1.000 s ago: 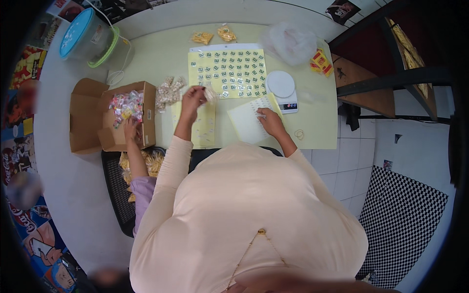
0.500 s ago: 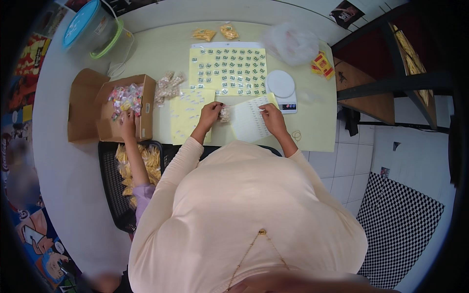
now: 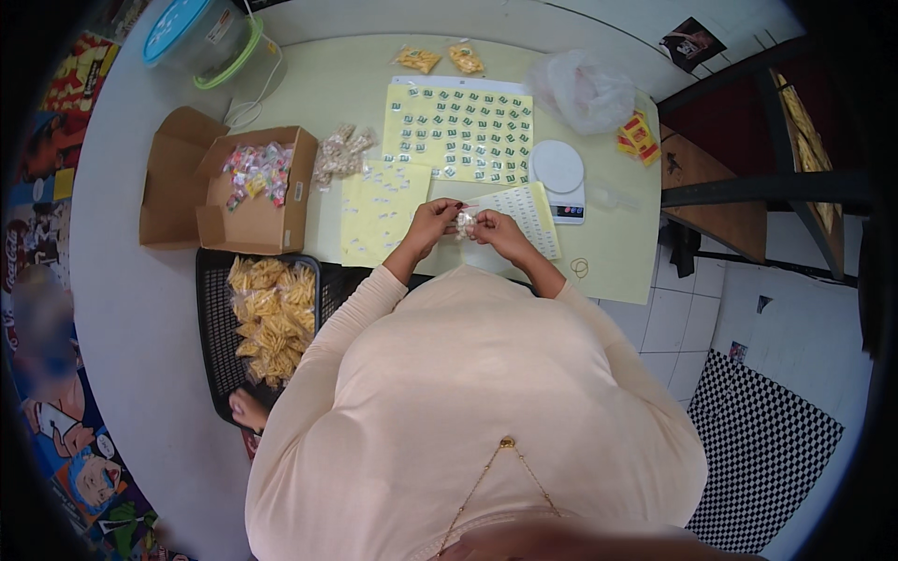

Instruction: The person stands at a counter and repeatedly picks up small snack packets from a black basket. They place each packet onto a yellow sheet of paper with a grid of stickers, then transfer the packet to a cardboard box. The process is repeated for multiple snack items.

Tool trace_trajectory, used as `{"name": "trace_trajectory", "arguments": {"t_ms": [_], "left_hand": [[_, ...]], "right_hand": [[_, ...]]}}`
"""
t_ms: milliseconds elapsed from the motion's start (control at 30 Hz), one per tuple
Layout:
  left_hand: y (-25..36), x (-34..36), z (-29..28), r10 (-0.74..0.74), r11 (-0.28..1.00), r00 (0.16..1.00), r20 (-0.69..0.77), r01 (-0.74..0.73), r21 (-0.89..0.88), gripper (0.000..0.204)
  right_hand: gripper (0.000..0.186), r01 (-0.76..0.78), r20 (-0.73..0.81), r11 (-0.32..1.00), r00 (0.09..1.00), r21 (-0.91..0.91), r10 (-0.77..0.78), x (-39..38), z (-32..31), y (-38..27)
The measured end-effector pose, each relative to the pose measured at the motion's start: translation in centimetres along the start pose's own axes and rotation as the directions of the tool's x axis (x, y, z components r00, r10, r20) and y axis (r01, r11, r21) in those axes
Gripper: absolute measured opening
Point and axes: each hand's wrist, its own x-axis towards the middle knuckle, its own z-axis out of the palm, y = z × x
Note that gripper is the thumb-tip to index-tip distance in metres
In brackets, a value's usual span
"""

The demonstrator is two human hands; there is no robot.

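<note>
My left hand (image 3: 432, 227) pinches a small clear packet (image 3: 466, 221) of pale pieces by its upper edge. My right hand (image 3: 497, 232) is closed on the packet's right side, so both hands meet on it just in front of my body. Beneath and right of them lies a white sticker sheet (image 3: 533, 213) with rows of small labels. A yellow backing sheet (image 3: 379, 238) with scattered white labels rests to the left. Farther back is a big yellow sheet (image 3: 458, 131) of square green-and-white stickers.
A cardboard box (image 3: 253, 229) of colourful packets stands left, beside a pile of pale packets (image 3: 344, 154). Below is a black basket (image 3: 213, 318) of yellow snack bags (image 3: 271, 318); another person's hand (image 3: 248, 409) is at its near edge. A white scale (image 3: 557, 168) and rubber bands (image 3: 579, 268) lie right.
My right hand has moved left from the sticker sheet to the packet. The other person's hand has left the cardboard box for the basket's near edge. The whole view has shifted slightly.
</note>
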Motion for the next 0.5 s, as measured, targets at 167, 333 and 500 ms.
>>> {"name": "trace_trajectory", "arguments": {"t_ms": [167,333,500], "left_hand": [[0.0,-0.5,-0.4,0.004,1.0,1.0,0.022,-0.003,-0.008,0.02],[-1.0,-0.2,-1.4,0.0,1.0,0.999,0.047,-0.001,0.031,0.026],[-1.0,-0.2,-1.3,0.027,0.999,0.998,0.058,-0.029,0.026,0.026]], "right_hand": [[0.023,0.052,-0.034,0.998,0.998,-0.019,-0.052,1.3,0.1,0.3],[0.022,0.027,-0.024,0.998,0.999,-0.054,-0.029,1.6,0.8,0.5],[0.02,0.063,0.01,0.996,0.998,-0.069,-0.063,1.9,0.9,1.1]]}}
